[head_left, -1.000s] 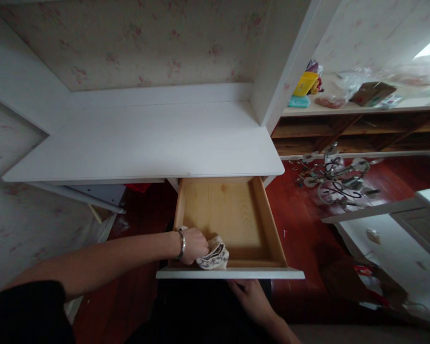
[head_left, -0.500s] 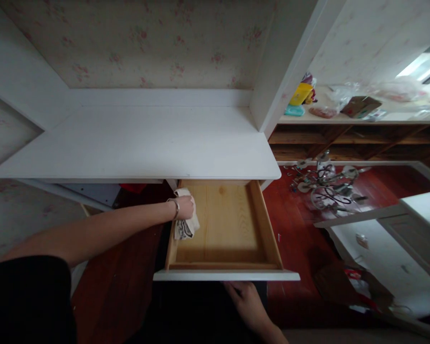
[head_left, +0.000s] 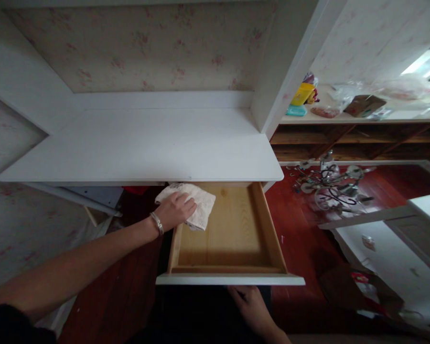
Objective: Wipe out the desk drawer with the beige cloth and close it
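Floral wallpaper backed a white desk [head_left: 146, 148] whose wooden drawer [head_left: 232, 229] stood pulled out. At its back left corner, the left hand [head_left: 174, 210] pressed closed fingers on a pale cloth [head_left: 198, 208]. Below the drawer front, the right hand [head_left: 251, 306] reached; its grip could not be told.

we note faded floral wallpaper [head_left: 157, 43] on the far wall, a white desktop [head_left: 146, 148] below it, dark red wood floor [head_left: 301, 229], a cluttered shelf [head_left: 361, 117] far right, daylight at the right edge.
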Demonstrator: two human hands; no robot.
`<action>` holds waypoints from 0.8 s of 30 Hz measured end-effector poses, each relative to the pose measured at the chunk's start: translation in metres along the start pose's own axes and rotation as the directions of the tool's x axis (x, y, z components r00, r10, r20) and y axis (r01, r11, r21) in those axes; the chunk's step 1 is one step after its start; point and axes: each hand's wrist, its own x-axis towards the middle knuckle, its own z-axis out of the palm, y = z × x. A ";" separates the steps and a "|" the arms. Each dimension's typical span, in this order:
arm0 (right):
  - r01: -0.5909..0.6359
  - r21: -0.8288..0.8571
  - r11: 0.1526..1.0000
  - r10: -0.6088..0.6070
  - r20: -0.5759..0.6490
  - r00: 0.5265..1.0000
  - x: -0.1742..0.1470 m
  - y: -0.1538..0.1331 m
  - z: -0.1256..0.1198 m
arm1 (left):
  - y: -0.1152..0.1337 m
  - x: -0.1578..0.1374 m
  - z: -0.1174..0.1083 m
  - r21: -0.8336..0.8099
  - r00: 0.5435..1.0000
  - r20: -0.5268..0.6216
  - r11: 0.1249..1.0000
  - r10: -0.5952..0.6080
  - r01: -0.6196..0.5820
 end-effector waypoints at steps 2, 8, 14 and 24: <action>0.004 0.024 1.000 -0.004 -0.006 1.000 0.000 0.002 0.002 | 0.018 -0.027 0.006 0.055 0.994 0.054 0.994 -0.094 0.091; -0.036 0.043 0.998 0.036 -0.002 0.999 -0.002 0.008 0.007 | 0.022 -0.055 0.059 0.063 0.976 0.044 0.976 -0.213 0.210; -0.014 0.010 1.000 0.014 -0.014 1.000 -0.007 0.001 0.006 | -0.031 -0.007 0.078 -0.068 0.937 -0.125 0.945 -0.326 0.319; -0.034 0.030 0.999 0.035 -0.037 0.999 -0.007 0.002 0.010 | -0.018 -0.022 0.045 -0.243 0.965 0.053 0.934 -0.255 0.260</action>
